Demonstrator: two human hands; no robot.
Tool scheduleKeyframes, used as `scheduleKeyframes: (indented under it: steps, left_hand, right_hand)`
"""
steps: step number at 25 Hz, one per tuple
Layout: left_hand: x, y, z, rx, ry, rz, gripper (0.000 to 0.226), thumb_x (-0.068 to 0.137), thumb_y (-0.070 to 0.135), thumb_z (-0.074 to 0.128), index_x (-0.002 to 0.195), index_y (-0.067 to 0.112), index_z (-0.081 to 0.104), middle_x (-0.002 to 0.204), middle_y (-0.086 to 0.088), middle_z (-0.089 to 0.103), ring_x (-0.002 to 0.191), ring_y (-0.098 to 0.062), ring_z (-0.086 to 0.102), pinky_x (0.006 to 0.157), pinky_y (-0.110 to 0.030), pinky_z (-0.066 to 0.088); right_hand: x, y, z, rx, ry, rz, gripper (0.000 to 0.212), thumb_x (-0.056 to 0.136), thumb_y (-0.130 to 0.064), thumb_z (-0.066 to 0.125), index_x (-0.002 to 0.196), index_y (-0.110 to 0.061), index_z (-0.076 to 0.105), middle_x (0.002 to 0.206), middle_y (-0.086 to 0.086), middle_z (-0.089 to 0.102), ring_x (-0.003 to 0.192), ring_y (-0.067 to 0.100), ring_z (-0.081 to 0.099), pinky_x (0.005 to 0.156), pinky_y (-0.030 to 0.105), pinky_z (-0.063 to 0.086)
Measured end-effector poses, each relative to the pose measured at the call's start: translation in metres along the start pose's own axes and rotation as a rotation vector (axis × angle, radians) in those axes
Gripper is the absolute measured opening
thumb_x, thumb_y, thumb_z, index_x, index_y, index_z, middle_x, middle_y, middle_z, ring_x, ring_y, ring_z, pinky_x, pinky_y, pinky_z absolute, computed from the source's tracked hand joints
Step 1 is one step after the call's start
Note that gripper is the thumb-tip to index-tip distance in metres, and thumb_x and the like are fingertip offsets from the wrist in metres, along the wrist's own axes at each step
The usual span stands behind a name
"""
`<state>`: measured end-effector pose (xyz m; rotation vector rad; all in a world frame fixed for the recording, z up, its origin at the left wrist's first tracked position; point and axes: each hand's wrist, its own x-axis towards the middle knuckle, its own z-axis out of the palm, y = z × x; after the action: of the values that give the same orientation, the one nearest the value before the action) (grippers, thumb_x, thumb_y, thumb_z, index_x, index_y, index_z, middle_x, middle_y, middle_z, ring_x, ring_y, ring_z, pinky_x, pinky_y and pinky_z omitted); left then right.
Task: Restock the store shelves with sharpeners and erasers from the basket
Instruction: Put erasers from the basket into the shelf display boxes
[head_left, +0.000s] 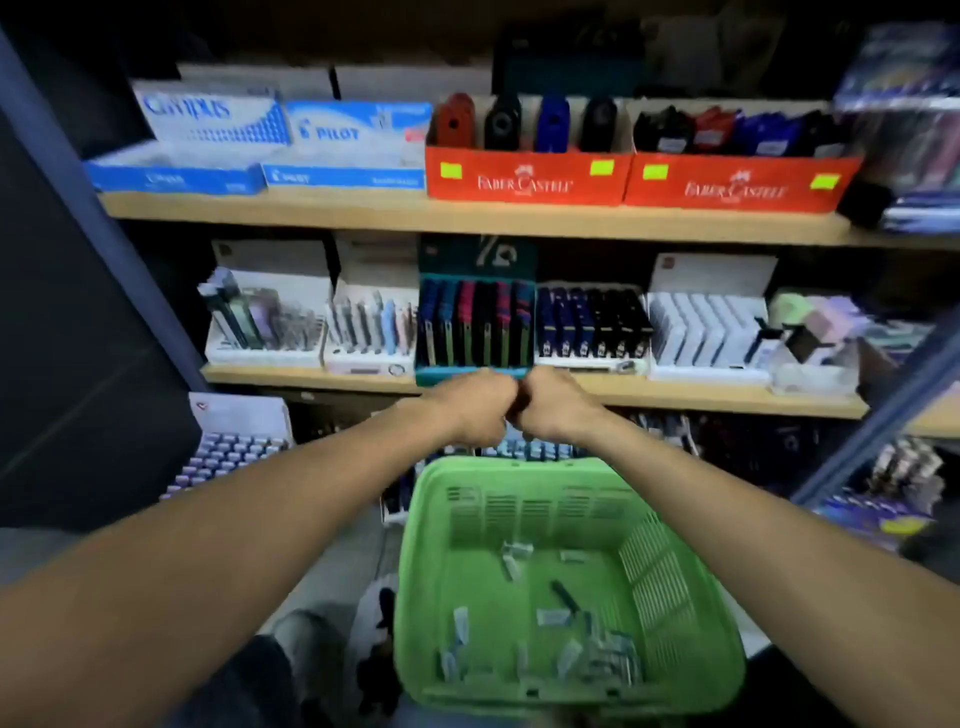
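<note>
A dim shop aisle with wooden shelves (467, 215) full of stationery, the whole view blurred. On the top shelf stand two blue and white boxes (260, 145) at the left and two red display boxes (527, 179) of sharpeners (501, 124) in red, black and blue. The middle shelf carries white trays and a teal display box (475, 322) of dark packets. Lower down at the left sits a tray of small pale blue pieces (223, 452).

The green basket (675, 571), slotted along its walls, sits low in front of the person, below the shelves. Across its bottom lie scattered small pale wrapped pieces (553, 616), too blurred to tell as erasers or sharpeners, and one dark piece (563, 592).

Both arms reach forward above the basket's far rim. The left hand (475, 402) and the right hand (553, 402) meet knuckle to knuckle in front of the middle shelf's edge, fingers curled inward. Whether they grip anything between them cannot be told.
</note>
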<state>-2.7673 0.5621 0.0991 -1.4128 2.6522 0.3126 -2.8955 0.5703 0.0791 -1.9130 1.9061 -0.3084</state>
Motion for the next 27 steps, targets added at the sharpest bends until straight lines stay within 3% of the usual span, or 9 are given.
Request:
scheduleKeyframes:
  steps: [3,6,8,11,13,20,24,27]
  left_hand:
    - [0.021,0.024,0.071,-0.059,-0.104,0.005,0.014,0.082,0.006,0.057,0.093,0.009,0.065,0.102,-0.018,0.070,0.096,-0.034,0.068,0.077,-0.038,0.054]
    - [0.028,0.036,0.140,-0.129,-0.245,-0.002,0.015,0.085,0.006,0.060,0.099,0.008,0.064,0.101,-0.016,0.068,0.089,-0.031,0.065,0.071,-0.034,0.051]
    - [0.029,0.036,0.185,-0.141,-0.333,-0.030,0.015,0.086,0.009,0.065,0.101,0.007,0.063,0.100,-0.012,0.067,0.085,-0.027,0.062,0.068,-0.033,0.049]
    - [0.028,0.022,0.237,-0.162,-0.429,-0.088,0.032,0.089,0.009,0.064,0.120,0.005,0.062,0.118,-0.015,0.065,0.103,-0.029,0.062,0.080,-0.034,0.051]
    - [0.027,0.011,0.259,-0.140,-0.476,-0.115,0.041,0.091,0.007,0.059,0.131,0.008,0.055,0.128,-0.015,0.059,0.113,-0.029,0.059,0.084,-0.032,0.047]
    - [0.041,-0.002,0.300,-0.080,-0.541,-0.261,0.050,0.090,0.007,0.062,0.136,0.008,0.045,0.135,-0.016,0.045,0.118,-0.033,0.055,0.090,-0.040,0.048]
    - [0.037,0.001,0.333,-0.106,-0.744,-0.396,0.094,0.080,0.012,0.080,0.153,0.009,0.022,0.154,-0.018,0.025,0.132,-0.038,0.046,0.101,-0.042,0.049]
    - [0.037,0.005,0.348,-0.141,-0.837,-0.411,0.114,0.072,0.020,0.089,0.156,0.008,0.012,0.156,-0.019,0.023,0.138,-0.040,0.039,0.109,-0.045,0.044]
  right_hand:
    - [-0.011,0.049,0.051,-0.011,-0.135,0.066,0.013,0.082,-0.006,0.059,0.083,0.001,0.070,0.080,0.016,0.072,0.081,0.025,0.071,0.066,0.033,0.055]
    - [-0.019,0.096,0.101,-0.059,-0.257,0.136,0.008,0.085,-0.005,0.064,0.092,-0.005,0.067,0.084,0.010,0.065,0.080,0.024,0.066,0.063,0.030,0.049]
    - [-0.021,0.126,0.134,-0.064,-0.372,0.166,0.015,0.087,-0.005,0.069,0.101,-0.006,0.071,0.091,0.009,0.071,0.079,0.020,0.070,0.065,0.028,0.058]
    - [-0.021,0.162,0.171,-0.151,-0.495,0.170,0.027,0.086,-0.012,0.073,0.113,-0.007,0.073,0.110,0.012,0.072,0.096,0.023,0.070,0.087,0.038,0.059]
    - [-0.019,0.184,0.187,-0.186,-0.510,0.206,0.030,0.086,-0.013,0.072,0.115,-0.004,0.071,0.115,0.014,0.070,0.103,0.027,0.067,0.093,0.040,0.056]
    - [-0.021,0.212,0.235,-0.263,-0.617,0.269,0.044,0.086,-0.014,0.074,0.125,-0.006,0.056,0.126,0.012,0.060,0.112,0.027,0.060,0.086,0.034,0.049]
    - [-0.029,0.225,0.245,-0.395,-0.755,0.323,0.062,0.077,-0.020,0.084,0.129,-0.006,0.052,0.123,0.013,0.061,0.111,0.030,0.060,0.093,0.041,0.052]
    - [-0.038,0.226,0.252,-0.358,-0.894,0.369,0.080,0.073,-0.025,0.088,0.137,-0.002,0.046,0.128,0.014,0.059,0.114,0.031,0.060,0.097,0.042,0.052]
